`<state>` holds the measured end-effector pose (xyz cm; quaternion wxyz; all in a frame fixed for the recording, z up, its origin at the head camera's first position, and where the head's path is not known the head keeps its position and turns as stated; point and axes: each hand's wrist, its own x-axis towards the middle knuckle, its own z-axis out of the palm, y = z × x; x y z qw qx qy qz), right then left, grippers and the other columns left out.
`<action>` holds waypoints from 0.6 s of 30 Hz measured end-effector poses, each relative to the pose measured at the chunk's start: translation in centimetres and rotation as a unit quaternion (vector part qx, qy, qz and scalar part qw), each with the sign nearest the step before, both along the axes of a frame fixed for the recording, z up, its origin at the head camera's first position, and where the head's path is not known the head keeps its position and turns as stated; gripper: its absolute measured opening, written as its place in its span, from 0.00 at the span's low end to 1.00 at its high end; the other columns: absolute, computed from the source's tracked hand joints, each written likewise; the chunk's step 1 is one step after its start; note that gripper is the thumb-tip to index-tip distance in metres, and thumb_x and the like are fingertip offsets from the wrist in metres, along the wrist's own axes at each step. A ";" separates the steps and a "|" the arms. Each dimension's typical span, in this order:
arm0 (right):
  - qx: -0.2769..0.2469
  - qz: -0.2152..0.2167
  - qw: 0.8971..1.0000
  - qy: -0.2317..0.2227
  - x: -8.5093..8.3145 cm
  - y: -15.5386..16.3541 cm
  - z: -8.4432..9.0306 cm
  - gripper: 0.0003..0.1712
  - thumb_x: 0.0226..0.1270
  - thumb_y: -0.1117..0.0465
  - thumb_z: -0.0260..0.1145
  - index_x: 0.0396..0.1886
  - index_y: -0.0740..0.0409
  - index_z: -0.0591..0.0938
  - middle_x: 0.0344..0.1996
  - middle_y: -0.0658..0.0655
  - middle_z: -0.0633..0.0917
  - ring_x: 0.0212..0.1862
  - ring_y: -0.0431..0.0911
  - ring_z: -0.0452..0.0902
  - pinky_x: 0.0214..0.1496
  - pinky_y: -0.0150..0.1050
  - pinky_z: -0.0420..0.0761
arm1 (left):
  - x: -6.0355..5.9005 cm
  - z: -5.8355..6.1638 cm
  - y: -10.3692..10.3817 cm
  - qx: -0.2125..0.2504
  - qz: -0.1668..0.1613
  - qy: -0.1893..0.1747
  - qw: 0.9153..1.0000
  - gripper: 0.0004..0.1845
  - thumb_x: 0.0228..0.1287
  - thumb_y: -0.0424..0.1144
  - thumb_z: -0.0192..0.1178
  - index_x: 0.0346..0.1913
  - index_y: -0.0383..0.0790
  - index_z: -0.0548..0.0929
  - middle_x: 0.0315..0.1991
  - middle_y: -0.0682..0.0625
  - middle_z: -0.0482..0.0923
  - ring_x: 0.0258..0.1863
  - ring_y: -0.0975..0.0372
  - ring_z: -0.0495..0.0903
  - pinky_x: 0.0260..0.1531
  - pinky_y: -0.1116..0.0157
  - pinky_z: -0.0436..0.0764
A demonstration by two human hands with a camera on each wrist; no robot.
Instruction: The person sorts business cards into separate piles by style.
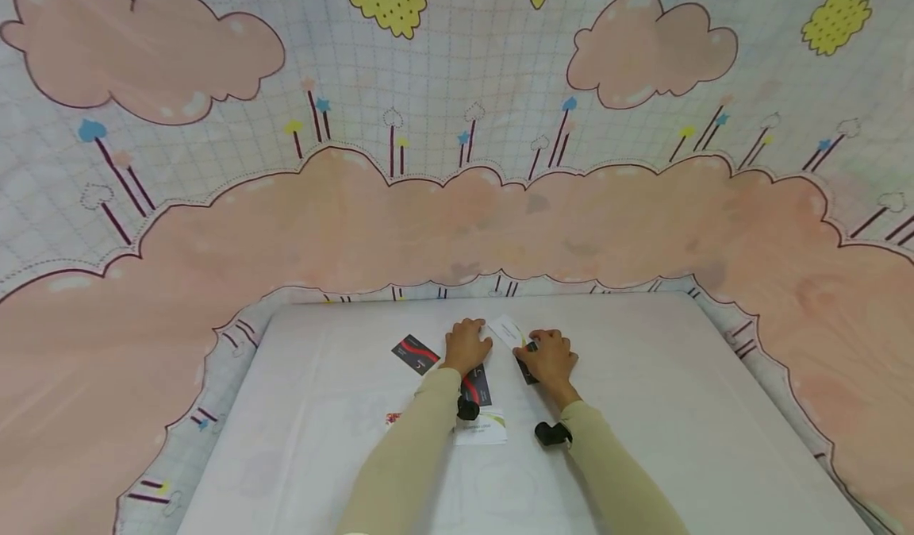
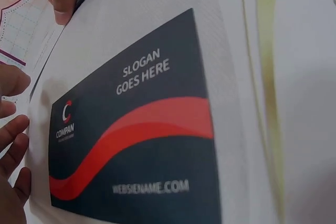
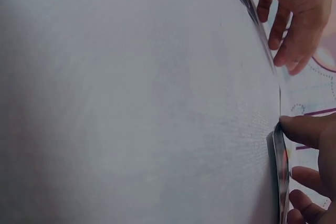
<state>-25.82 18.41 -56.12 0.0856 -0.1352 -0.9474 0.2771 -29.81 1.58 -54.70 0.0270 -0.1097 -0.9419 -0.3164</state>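
Note:
My right hand (image 1: 553,358) pinches a black business card (image 1: 527,368) near the table's far side, thumb on one edge. That card shows edge-on as a thin dark strip (image 3: 278,166) in the right wrist view. A white card (image 1: 507,330) lies tilted beside it, between the hands. My left hand (image 1: 466,346) hovers close to the white card, fingers loosely bent, holding nothing visible. Below the left wrist lies a black business card with a red wave (image 2: 131,156), lettered "SLOGAN GOES HERE". Another black-and-red card (image 1: 416,353) lies left of the left hand.
A white card with a green curve (image 1: 489,432) lies nearer me, partly behind the left wrist's black camera (image 1: 467,408). A small red-patterned piece (image 1: 393,418) peeks out beside the left sleeve. The white table (image 1: 628,456) meets a cartoon-printed cloth (image 1: 500,217) behind.

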 end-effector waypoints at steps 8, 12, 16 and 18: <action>-0.005 0.004 1.000 0.010 -0.1 0.0 -0.3 0.29 0.55 0.44 0.73 0.54 0.51 0.80 0.58 0.65 0.77 0.60 0.63 0.69 0.58 0.64 0.65 | -0.2 -0.2 0.1 -0.024 -0.002 -0.015 1.000 0.24 0.63 0.42 0.62 0.61 0.38 0.79 0.57 0.40 0.77 0.58 0.46 0.73 0.54 0.47 0.70; -0.002 0.007 1.000 0.011 -0.1 0.2 -0.5 0.29 0.55 0.44 0.73 0.54 0.50 0.80 0.57 0.65 0.77 0.59 0.63 0.69 0.57 0.64 0.65 | -0.4 -0.4 0.2 -0.028 -0.006 -0.017 0.999 0.22 0.63 0.42 0.63 0.59 0.39 0.82 0.57 0.41 0.77 0.58 0.47 0.73 0.54 0.48 0.70; -0.009 0.015 1.000 0.018 0.0 0.3 -0.5 0.28 0.54 0.45 0.74 0.54 0.49 0.81 0.57 0.64 0.78 0.58 0.62 0.70 0.56 0.63 0.64 | -0.6 -0.6 0.1 -0.029 -0.002 -0.017 0.999 0.24 0.62 0.42 0.63 0.61 0.37 0.79 0.58 0.39 0.76 0.59 0.46 0.72 0.56 0.47 0.70; -0.015 0.019 0.999 0.021 0.0 0.3 -0.5 0.28 0.54 0.45 0.74 0.54 0.49 0.81 0.58 0.63 0.78 0.58 0.62 0.70 0.56 0.63 0.64 | -0.6 -0.6 0.0 -0.030 0.000 -0.016 0.999 0.25 0.62 0.42 0.64 0.61 0.36 0.79 0.58 0.39 0.76 0.59 0.46 0.73 0.56 0.48 0.71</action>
